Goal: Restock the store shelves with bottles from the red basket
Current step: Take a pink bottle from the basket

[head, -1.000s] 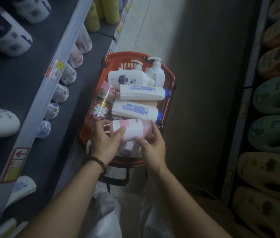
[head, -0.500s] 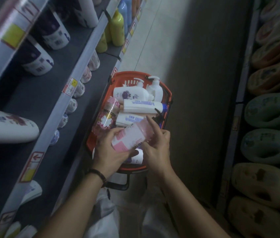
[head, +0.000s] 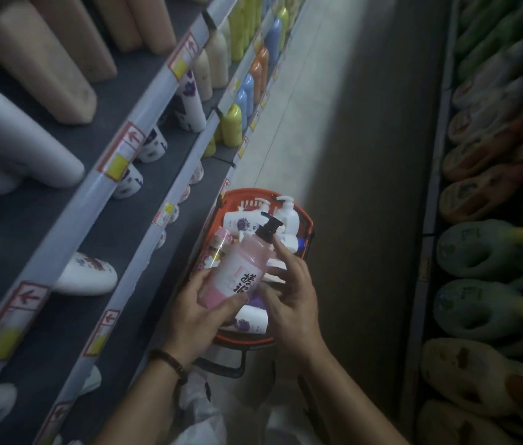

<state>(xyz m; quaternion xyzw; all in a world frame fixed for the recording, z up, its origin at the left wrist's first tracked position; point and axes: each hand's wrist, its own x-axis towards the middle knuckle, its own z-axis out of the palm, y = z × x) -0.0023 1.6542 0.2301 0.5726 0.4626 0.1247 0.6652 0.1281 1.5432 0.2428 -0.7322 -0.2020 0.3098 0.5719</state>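
Head camera is looking down a narrow store aisle at two bare hands working above a red basket (head: 307, 227) that is sitting on the floor just beside the left-hand shelves (head: 144, 178). The left hand (head: 194, 319), wearing a dark beaded bracelet (head: 168, 359) at the wrist, is gripping the lower end of a pink bottle (head: 237, 271), with fingers and thumb curling round it. That bottle is being held over the near half of the basket, tilting with its black pump top (head: 268, 228) pointing far and to the right. The right hand (head: 289, 303) is lying loosely spread against the bottle's right side, its index finger reaching up toward the shoulder under the pump, without closing round anything. Inside the basket several bottles are lying on their sides: a white pump bottle with a purple flower (head: 241, 223) and a plain white pump bottle (head: 287, 215) at the far end, a clear pink-capped bottle (head: 218, 248) along the left wall, a white bottle with a blue cap (head: 293, 244) at the right, and another white flowered bottle (head: 252, 319) at the near end. Left shelves are holding white, beige, yellow (head: 232, 125), blue and orange bottles. Rows of slippers (head: 481, 248) are filling the right side.
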